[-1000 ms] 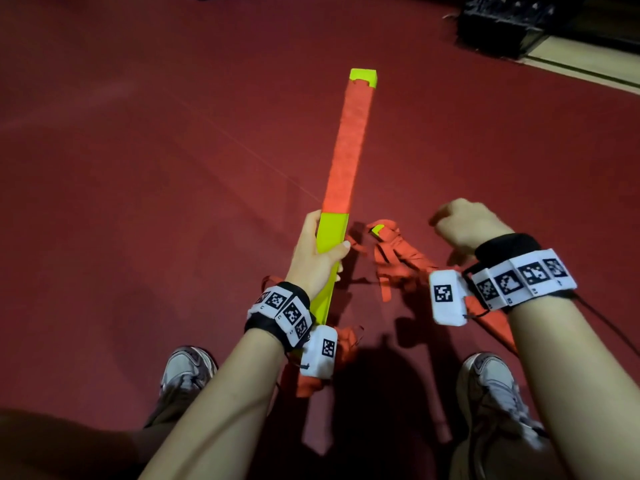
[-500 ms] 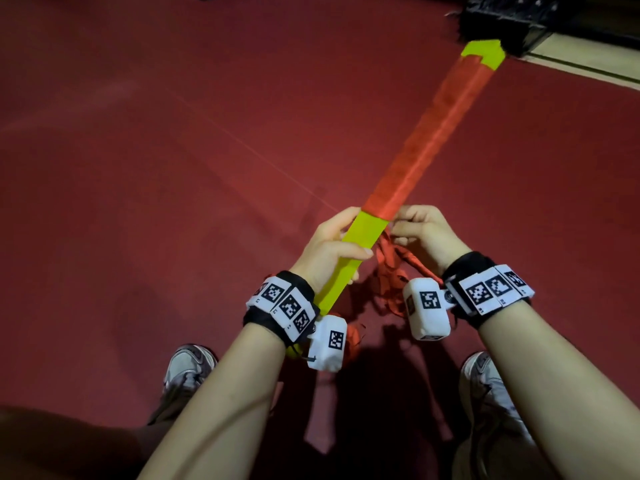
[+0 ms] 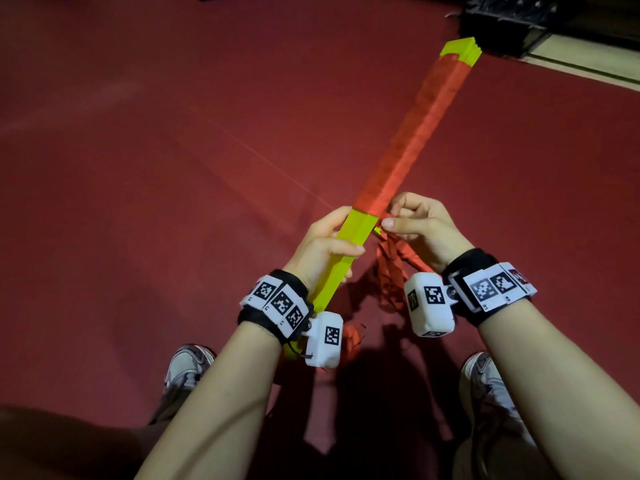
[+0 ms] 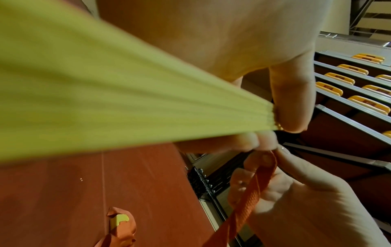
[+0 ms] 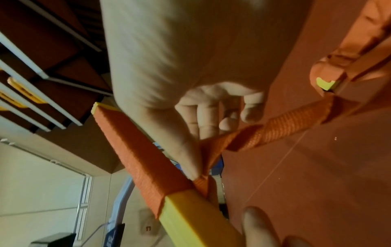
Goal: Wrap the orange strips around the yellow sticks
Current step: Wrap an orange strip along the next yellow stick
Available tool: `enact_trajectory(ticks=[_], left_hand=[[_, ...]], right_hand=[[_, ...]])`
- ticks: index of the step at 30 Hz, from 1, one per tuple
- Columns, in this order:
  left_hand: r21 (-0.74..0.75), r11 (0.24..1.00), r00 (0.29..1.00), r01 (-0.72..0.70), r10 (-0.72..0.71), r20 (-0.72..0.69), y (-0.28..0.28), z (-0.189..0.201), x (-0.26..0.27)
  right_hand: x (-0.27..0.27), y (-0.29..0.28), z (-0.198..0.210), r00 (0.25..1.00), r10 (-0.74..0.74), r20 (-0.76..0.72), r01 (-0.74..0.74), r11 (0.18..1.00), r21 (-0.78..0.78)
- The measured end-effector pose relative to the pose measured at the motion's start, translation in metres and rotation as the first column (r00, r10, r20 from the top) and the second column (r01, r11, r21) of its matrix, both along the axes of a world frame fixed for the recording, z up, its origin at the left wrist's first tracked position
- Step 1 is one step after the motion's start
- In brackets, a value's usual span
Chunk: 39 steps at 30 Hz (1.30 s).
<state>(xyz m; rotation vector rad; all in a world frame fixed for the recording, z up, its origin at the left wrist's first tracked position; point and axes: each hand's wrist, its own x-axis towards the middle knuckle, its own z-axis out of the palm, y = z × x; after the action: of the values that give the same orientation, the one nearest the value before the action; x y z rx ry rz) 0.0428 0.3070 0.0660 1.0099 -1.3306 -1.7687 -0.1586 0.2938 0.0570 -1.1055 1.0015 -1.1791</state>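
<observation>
A long yellow stick (image 3: 346,251) points up and to the right, its far part covered by wound orange strip (image 3: 426,126) with a bare yellow tip (image 3: 459,51). My left hand (image 3: 325,244) grips the bare yellow lower part (image 4: 105,100). My right hand (image 3: 415,223) pinches the loose orange strip (image 5: 213,150) right where the winding ends (image 5: 169,187). The strip's tail (image 4: 243,205) runs through the right palm and hangs down toward the floor.
A heap of loose orange strips (image 3: 391,271) lies on the red floor (image 3: 138,202) between my shoes, with another wrapped stick end (image 5: 325,83) in it. A dark rack (image 3: 502,26) stands at the far right by the stick's tip.
The stick swung from pointing straight ahead to pointing right. My right hand came off the floor heap to the winding's edge and now pinches the strip there.
</observation>
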Motion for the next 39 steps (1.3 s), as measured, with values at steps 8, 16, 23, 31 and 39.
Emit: enact_trajectory(ticks=[8,16,23,31,39], left_hand=[[0.011,0.997,0.997,-0.076,0.077,-0.025,-0.005,-0.012,0.004],[0.035,0.973,0.972,-0.230,0.231,-0.039,-0.009,-0.026,0.006],[-0.083,0.966,0.967,-0.243,0.248,0.061,-0.014,-0.026,0.014],[-0.069,0.997,0.997,0.026,-0.021,0.075,-0.001,-0.008,-0.005],[-0.072,0.997,0.998,-0.002,0.006,0.063,-0.005,-0.004,0.001]], right_hand=[[-0.010,0.001,0.004,0.879,-0.019,-0.476,-0.011,0.998,-0.059],[-0.008,0.006,0.027,0.671,0.064,-0.738,-0.112,0.994,-0.015],[-0.005,0.001,0.034,0.201,0.239,-0.950,-0.180,0.962,0.204],[0.012,-0.002,0.005,0.769,0.028,-0.639,-0.049,0.999,-0.016],[0.007,0.008,0.010,0.955,0.014,-0.296,-0.017,1.000,-0.009]])
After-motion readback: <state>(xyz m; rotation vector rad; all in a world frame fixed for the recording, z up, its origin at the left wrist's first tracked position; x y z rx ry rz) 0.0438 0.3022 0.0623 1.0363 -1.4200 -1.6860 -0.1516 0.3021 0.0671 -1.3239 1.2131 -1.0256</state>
